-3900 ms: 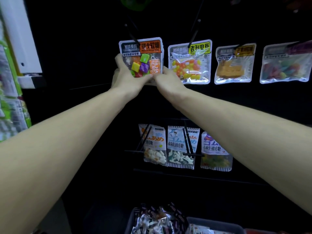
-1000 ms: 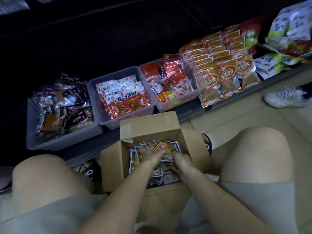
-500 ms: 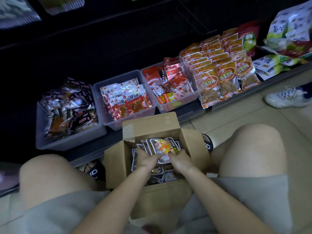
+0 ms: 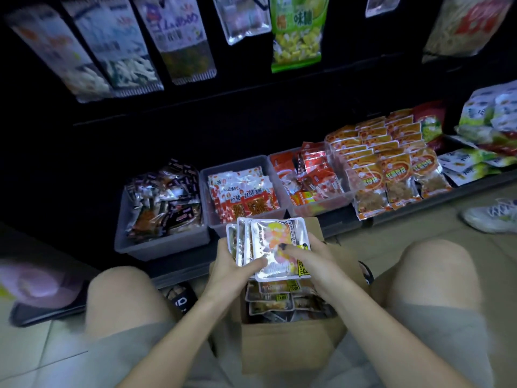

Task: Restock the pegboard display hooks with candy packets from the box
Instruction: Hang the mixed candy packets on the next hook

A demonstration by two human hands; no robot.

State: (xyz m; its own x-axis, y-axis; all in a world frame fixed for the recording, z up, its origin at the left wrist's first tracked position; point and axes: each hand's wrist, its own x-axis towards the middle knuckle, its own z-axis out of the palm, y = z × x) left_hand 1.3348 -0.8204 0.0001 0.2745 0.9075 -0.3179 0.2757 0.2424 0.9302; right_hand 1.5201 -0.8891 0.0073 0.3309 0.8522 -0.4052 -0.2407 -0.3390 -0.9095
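A stack of clear candy packets [image 4: 275, 242] with orange and yellow sweets is held just above the open cardboard box [image 4: 288, 351] between my knees. My left hand [image 4: 232, 270] grips the stack's left side, thumb across the front. My right hand [image 4: 310, 257] holds its right side, fingers over the front packet. More candy packets [image 4: 279, 301] lie inside the box. Hanging packets [image 4: 179, 40] on the dark pegboard show along the top.
Grey bins of snack packets [image 4: 159, 239] [image 4: 243, 197] [image 4: 310, 180] line the low shelf ahead, with orange packets [image 4: 386, 163] to the right. A white sneaker [image 4: 492, 217] stands on the tiled floor at right. My bent knees flank the box.
Both hands have lifted a stack of candy packets up out of the box. The view has tilted upward, bringing the hanging packets into sight.
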